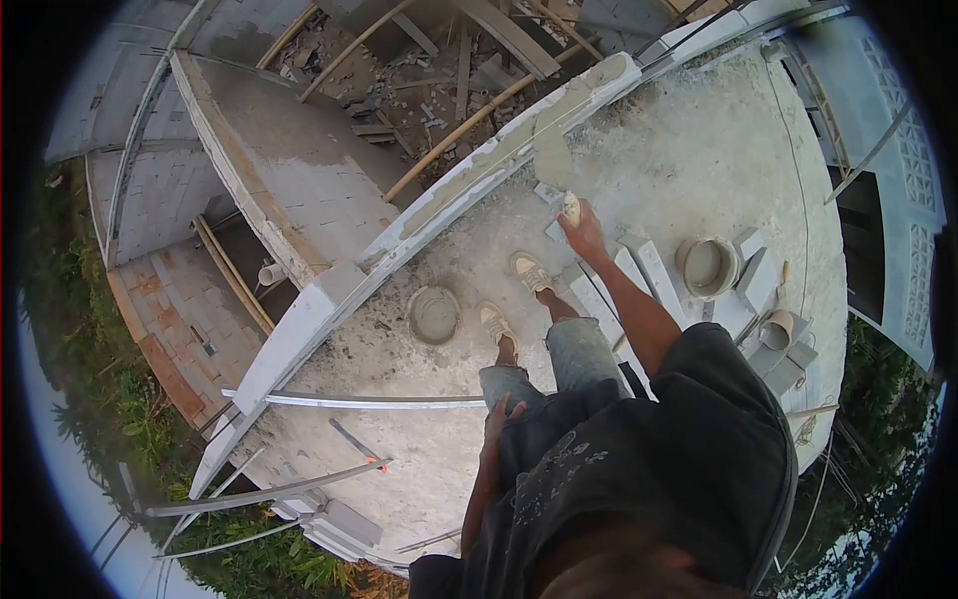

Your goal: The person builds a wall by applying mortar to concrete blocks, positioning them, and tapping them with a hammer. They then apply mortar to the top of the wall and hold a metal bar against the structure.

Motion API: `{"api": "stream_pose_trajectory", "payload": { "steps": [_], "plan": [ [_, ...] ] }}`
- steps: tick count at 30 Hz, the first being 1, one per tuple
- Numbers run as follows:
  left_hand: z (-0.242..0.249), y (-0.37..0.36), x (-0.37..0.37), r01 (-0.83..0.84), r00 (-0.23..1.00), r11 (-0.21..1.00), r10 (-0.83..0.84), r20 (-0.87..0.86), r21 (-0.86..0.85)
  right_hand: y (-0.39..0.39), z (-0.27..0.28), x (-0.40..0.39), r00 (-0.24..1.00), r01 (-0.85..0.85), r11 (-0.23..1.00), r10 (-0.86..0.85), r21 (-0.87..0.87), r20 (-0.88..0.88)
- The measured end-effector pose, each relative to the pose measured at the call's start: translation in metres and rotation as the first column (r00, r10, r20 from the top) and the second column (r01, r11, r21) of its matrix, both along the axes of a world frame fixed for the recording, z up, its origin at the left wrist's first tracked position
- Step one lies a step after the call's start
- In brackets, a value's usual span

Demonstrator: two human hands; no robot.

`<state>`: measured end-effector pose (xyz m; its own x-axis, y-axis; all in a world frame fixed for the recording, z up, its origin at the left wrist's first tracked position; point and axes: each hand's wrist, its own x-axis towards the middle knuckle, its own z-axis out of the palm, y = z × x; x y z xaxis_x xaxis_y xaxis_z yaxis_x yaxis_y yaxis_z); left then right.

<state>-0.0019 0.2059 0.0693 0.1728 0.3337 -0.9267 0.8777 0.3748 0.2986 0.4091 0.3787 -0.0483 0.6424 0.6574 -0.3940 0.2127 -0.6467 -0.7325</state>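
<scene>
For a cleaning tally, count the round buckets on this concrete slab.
3: a grey, round, filled bucket, left of the beige shoes; a beige, round bucket beside white, rectangular blocks; a smaller beige, round bucket, lower right of that. The body may hide others.

Concrete floor (pixel 689 140), grey block wall (pixel 155 195), foliage (pixel 125 404), daylight

Single wide head-worn view, steeply downward past the torso (pixel 649 449) onto concrete floor (pixel 699 130).
</scene>
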Motion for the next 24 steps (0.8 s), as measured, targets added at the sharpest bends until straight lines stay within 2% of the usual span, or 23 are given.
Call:
{"api": "stream_pose_trajectory", "payload": {
  "steps": [1,3,6,8,11,13,15,16,18,19,20,21,22,24],
  "plan": [
    [0.0,0.003,-0.003,-0.012,1.0,1.0,0.013,0.008,-0.005,-0.011,-0.015,-0.032,0.997,-0.016,1.0,0.015,0.017,0.078],
    [-0.001,0.004,-0.01,-0.037,0.999,0.999,0.038,0.024,-0.017,-0.03,0.01,-0.083,0.993,-0.078,0.995,0.071,0.07,0.098],
    [-0.008,0.0,-0.029,-0.083,0.995,0.996,0.084,0.055,-0.014,-0.04,0.045,-0.113,0.994,-0.057,0.994,0.048,0.093,0.099],
    [-0.017,-0.003,-0.044,-0.107,0.991,0.994,0.109,0.073,-0.03,-0.015,0.042,-0.097,0.982,-0.004,0.997,-0.012,0.083,0.19],
    [-0.041,-0.022,-0.075,-0.001,0.999,0.994,0.005,0.032,-0.106,0.039,0.029,-0.043,0.967,0.06,0.992,-0.086,0.114,0.239],
    [-0.046,-0.029,-0.089,0.039,0.999,0.99,-0.037,0.019,-0.134,0.066,0.008,-0.01,0.952,0.018,0.991,-0.058,0.134,0.299],
    [-0.049,-0.047,-0.124,0.131,0.991,0.986,-0.132,-0.005,-0.102,0.039,-0.003,-0.027,0.987,0.084,0.993,-0.095,0.083,0.131],
    [-0.052,-0.048,-0.135,0.11,0.994,0.99,-0.109,0.02,-0.091,0.03,-0.005,-0.026,0.992,0.103,0.992,-0.107,0.07,0.06],
    [-0.054,-0.046,-0.148,0.059,0.994,0.996,-0.053,0.091,-0.066,-0.041,-0.026,-0.059,0.982,0.121,0.993,-0.121,0.014,0.146],
    [-0.055,-0.042,-0.149,-0.05,0.994,0.993,0.06,0.095,-0.102,-0.07,-0.013,-0.076,0.975,0.167,0.967,-0.191,-0.194,-0.111],
    [-0.053,-0.04,-0.152,-0.16,0.981,0.978,0.173,0.09,-0.136,-0.093,-0.002,-0.096,0.984,0.141,0.958,-0.162,-0.248,-0.068],
    [-0.052,-0.039,-0.154,-0.273,0.954,0.947,0.289,0.077,-0.167,-0.13,-0.042,-0.107,0.982,0.123,0.984,-0.101,-0.132,0.16],
    [-0.051,-0.041,-0.154,-0.403,0.904,0.891,0.423,0.059,-0.208,-0.123,-0.02,-0.12,0.977,0.191,0.966,-0.171,-0.174,0.127],
    [-0.057,-0.061,-0.168,-0.351,0.929,0.921,0.364,0.057,-0.17,-0.082,0.013,-0.127,0.949,0.255,0.966,-0.243,-0.041,0.201]
  ]
}}
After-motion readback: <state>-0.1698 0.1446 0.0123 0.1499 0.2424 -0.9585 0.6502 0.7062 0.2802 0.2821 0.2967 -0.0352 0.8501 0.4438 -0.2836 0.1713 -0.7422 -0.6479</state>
